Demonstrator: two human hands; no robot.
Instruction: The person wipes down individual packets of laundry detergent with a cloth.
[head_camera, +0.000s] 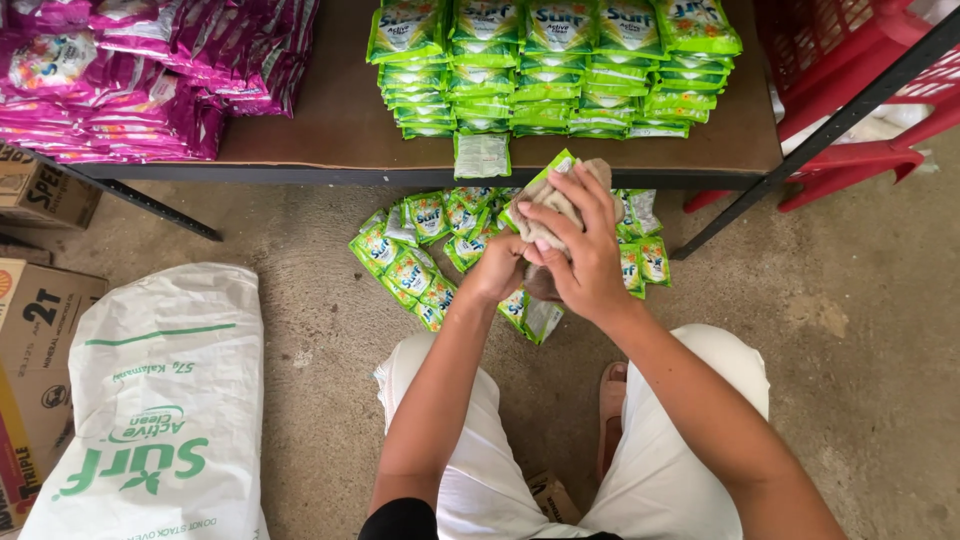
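My right hand (590, 255) presses a beige cloth (545, 215) against a green sachet (545, 172) that sticks out above it. My left hand (497, 268) grips the lower end of that sachet from underneath. Both hands meet over a loose pile of green sachets (415, 260) lying on the concrete floor. Several neat stacks of the same green sachets (550, 70) sit on the brown shelf (330, 120) just beyond my hands.
Pink sachets (130, 80) are heaped on the shelf's left part. A large white woven sack (160, 400) lies at my left, beside cardboard boxes (35, 330). A red plastic crate (850, 90) stands at the right. My knees in white trousers (690, 440) are below.
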